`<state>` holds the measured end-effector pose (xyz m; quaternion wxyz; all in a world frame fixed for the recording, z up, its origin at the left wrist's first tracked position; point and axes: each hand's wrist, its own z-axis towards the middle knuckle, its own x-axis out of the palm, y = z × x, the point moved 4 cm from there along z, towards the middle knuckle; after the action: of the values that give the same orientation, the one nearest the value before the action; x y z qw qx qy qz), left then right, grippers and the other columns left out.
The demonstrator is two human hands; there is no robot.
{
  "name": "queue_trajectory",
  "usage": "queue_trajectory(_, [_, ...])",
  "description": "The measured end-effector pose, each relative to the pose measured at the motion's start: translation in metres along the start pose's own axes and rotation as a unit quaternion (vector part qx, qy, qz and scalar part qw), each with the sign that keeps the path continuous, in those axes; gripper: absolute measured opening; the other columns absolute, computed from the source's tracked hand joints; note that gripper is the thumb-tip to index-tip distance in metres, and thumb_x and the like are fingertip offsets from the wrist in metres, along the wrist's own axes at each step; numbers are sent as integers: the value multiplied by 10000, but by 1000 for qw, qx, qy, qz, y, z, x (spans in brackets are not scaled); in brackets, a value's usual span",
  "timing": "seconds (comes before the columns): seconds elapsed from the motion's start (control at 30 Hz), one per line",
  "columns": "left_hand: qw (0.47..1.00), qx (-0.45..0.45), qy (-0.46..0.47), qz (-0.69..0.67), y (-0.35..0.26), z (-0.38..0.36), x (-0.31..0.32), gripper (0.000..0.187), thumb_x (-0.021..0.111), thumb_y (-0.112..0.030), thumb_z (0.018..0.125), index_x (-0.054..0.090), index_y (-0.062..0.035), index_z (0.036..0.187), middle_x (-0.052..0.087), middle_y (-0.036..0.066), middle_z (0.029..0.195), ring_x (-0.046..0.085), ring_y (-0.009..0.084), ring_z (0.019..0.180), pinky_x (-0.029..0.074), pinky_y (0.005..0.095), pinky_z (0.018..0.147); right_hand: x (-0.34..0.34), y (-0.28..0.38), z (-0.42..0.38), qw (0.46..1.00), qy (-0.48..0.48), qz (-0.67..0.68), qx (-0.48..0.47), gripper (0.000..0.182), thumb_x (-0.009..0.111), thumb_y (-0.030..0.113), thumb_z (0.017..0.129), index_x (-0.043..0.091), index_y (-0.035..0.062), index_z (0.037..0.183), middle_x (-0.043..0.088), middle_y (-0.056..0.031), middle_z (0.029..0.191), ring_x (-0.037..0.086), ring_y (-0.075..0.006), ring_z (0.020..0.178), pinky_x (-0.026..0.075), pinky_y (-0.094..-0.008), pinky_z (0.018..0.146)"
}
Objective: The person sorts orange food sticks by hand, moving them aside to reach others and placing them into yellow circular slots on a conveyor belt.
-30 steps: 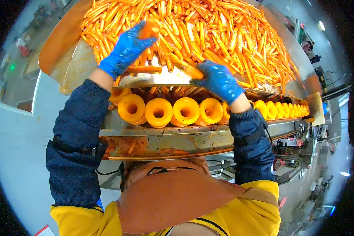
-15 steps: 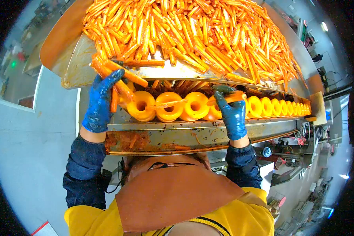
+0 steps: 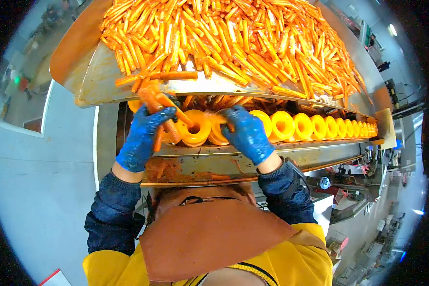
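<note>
Head view: left hand (image 3: 140, 136) clasps orange sticks (image 3: 151, 98); at its three o'clock, right hand (image 3: 248, 133) curls, grip impossible to tell.

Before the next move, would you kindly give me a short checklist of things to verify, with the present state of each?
1. Gloves on both hands: ok; the left hand and right hand wear blue gloves.
2. Left hand loaded: ok; it holds several orange sticks.
3. Right hand's grip: cannot tell; orange shows by its fingers, but that spot is blurred.
4. Yellow cups right of the right hand: ok; the nearest ones' openings show.
5. Supply: ok; a large pile of sticks lies on the metal tray.
6. Lower metal ledge clean: not ok; orange scraps lie there.
</note>
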<state>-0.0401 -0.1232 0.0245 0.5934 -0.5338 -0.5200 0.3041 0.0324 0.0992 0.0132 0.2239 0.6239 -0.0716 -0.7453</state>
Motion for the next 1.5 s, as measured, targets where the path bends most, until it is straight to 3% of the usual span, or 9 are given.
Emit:
queue_trajectory(0.1, [988,-57,80,117,10,-1,12,368,676,-151,795,564,-25,1122,623,65,956,597,160,885,472,278,820,-11,-19,-9,907,-236,338,85,169,661,57,775,644,44,942,635,-145,881,628,-271,749,510,-341,665])
queue_trajectory(0.23, [997,-12,40,70,23,5,13,346,667,-160,819,581,-21,1125,619,49,1010,585,136,904,469,269,811,-9,-32,-21,941,-90,229,231,236,692,100,777,641,29,995,643,-156,926,632,-280,846,504,-339,749])
queue_trajectory(0.3, [999,23,11,40,19,10,10,355,672,-139,821,569,-21,1139,606,39,1026,572,131,933,460,273,837,-26,-24,-24,951,-268,93,126,305,706,155,780,629,42,1053,641,-162,965,623,-282,909,494,-355,792])
queue_trajectory(0.53, [996,0,74,54,26,-10,56,368,687,-101,815,565,-42,1157,599,16,995,558,110,896,463,259,829,33,35,4,946,-32,319,54,399,702,156,776,571,38,1134,643,-150,962,631,-319,876,499,-384,767])
queue_trajectory(0.67, [999,21,-20,39,23,-7,22,317,647,-100,819,579,-48,1124,617,21,1010,584,148,916,462,276,834,30,16,4,881,-140,438,113,324,693,97,796,585,-6,1083,641,-142,975,621,-182,846,494,-304,766])
queue_trajectory(0.83, [990,112,-69,-40,30,9,-13,258,620,-66,829,617,-44,1087,624,44,1055,566,156,996,433,295,906,24,11,8,969,-107,207,87,389,722,178,790,589,4,1111,634,-107,1011,609,-183,895,497,-299,736])
queue_trajectory(1.13, [991,119,-38,41,32,2,-12,216,616,-76,815,618,-40,1028,640,49,975,587,176,953,452,315,888,25,-3,1,955,-107,252,112,424,708,262,789,590,14,1112,627,-179,1034,627,-306,933,506,-366,796])
queue_trajectory(1.23, [988,131,-44,64,32,1,-2,220,628,-57,815,612,-44,1034,635,38,957,588,165,924,463,310,859,21,-5,11,981,-127,8,143,394,691,338,770,611,64,1042,614,-179,977,617,-373,839,523,-424,682])
queue_trajectory(1.5, [990,124,-10,61,10,6,5,303,598,-10,834,594,18,1136,631,71,1074,572,148,1010,434,290,935,2,-23,-2,945,-103,217,223,382,734,285,762,626,39,1033,634,-163,961,628,-304,832,510,-359,728])
